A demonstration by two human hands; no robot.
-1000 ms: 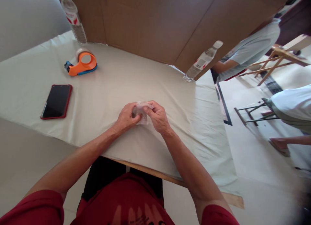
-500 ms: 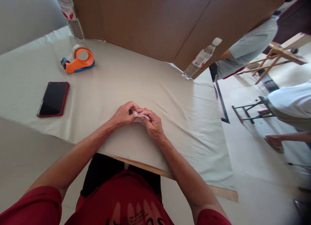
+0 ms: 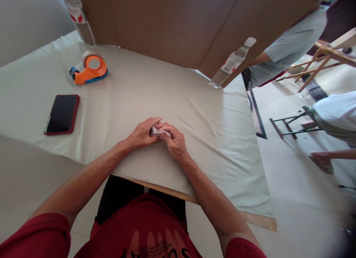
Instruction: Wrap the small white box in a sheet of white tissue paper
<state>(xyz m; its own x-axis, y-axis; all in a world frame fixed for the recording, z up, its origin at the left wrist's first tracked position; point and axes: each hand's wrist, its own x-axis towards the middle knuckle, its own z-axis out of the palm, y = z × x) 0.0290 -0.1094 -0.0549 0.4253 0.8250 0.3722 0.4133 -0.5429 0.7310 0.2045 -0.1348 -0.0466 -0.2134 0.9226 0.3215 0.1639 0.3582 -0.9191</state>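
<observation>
My left hand [image 3: 143, 133] and my right hand [image 3: 175, 142] meet above the cloth near the front of the table. Between them is a small crumpled whitish sheet [image 3: 159, 131], thin like plastic film or tissue; I cannot tell which. The thumb and fingers of my right hand pinch one side of it. My left hand curls round the other side, with its thumb below and fingers above. Much of the sheet is hidden by the fingers.
A pale cloth [image 3: 133, 87] covers the table. On it lie a phone [image 3: 62, 114] and an orange tape dispenser [image 3: 90, 69]. Water bottles [image 3: 80, 22] [image 3: 232, 64] stand by a tall cardboard panel [image 3: 167, 24]. Two people sit at the right, beyond the table.
My left fingers have straightened a little and closed in over the sheet, which is now bunched smaller between the hands. The view has shifted slightly.
</observation>
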